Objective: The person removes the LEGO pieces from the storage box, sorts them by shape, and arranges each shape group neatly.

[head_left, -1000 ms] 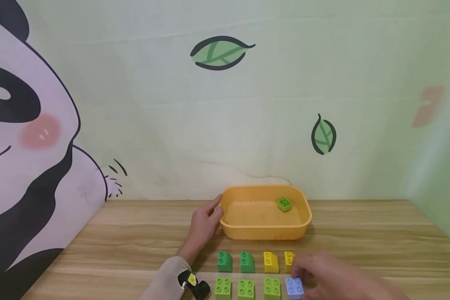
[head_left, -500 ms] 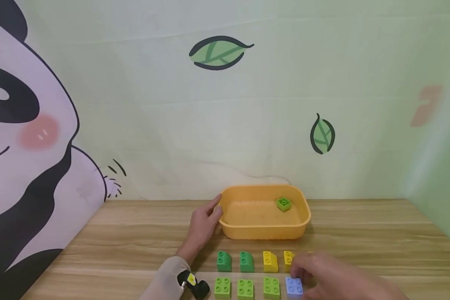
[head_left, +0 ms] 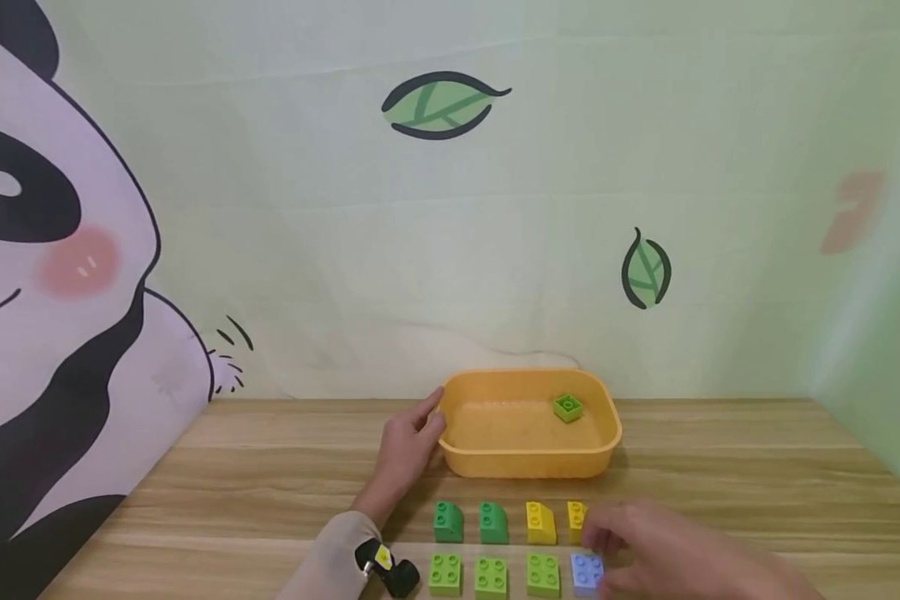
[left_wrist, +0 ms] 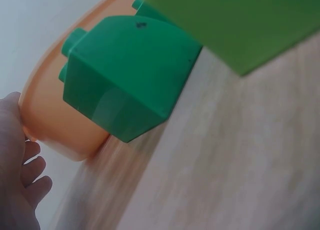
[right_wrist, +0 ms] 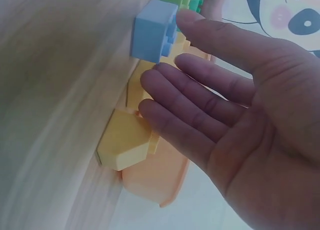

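Observation:
My left hand (head_left: 408,446) holds the left end of the orange plastic basin (head_left: 528,465), its thumb and index finger at the rim. Inside the basin, towards the right, lies a lime-green toy building brick (head_left: 567,407) with its hollow underside up. My right hand (head_left: 656,542) hovers over the right end of two rows of bricks. Its fingers are loosely extended in the right wrist view, the thumb tip close to the light-blue brick (right_wrist: 152,30). Yellow sloped bricks (right_wrist: 125,140) stand beyond the fingers; the hand partly covers one yellow brick (head_left: 576,518) in the head view.
Two dark-green curved bricks (head_left: 447,522) and another yellow brick (head_left: 540,523) form the back row. Three lime-green bricks (head_left: 445,575) line the front row beside the blue one. A printed cloth wall (head_left: 285,250) rises behind the wooden table (head_left: 757,475).
My right hand has shifted very slightly, its fingers a little further from the blue brick. My left hand and the basin stay where they were.

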{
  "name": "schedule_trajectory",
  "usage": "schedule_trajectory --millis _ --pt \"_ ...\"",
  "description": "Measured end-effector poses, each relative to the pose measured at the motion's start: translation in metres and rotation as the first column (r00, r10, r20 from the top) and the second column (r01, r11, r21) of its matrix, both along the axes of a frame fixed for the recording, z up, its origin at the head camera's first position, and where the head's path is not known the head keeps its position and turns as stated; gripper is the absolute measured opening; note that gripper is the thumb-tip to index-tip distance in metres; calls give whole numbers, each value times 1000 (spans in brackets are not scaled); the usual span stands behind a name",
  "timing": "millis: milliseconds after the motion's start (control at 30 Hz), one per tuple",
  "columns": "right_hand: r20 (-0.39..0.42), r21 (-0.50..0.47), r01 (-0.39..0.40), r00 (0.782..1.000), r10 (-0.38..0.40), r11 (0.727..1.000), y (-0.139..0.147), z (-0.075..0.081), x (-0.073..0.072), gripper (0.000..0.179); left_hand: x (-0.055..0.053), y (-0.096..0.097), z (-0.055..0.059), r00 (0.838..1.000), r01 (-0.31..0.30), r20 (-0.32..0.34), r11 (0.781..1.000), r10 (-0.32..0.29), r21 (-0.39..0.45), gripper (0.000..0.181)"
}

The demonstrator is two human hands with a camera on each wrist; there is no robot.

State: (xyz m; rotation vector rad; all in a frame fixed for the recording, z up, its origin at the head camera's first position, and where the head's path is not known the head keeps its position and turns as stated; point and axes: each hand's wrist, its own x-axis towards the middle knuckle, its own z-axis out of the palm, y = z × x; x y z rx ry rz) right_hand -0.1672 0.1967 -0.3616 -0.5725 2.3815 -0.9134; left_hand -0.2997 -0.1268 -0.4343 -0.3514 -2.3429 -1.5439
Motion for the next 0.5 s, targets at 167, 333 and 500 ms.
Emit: schedule_trajectory --millis 167,333,500 --pt "-82 -10 -20 996 19 1000 3 3 -4 18 2 -1 1 1000 3 -2 1000 -3 9 46" --pt "-264 -2 -73 962 70 997 2 7 -13 22 2 -1 1 1000 1 -2 1000 -1 15 45" --pt "-306 -26 -66 950 55 997 2 10 -15 20 2 -1 0 1000 -1 -20 1000 1 7 45"
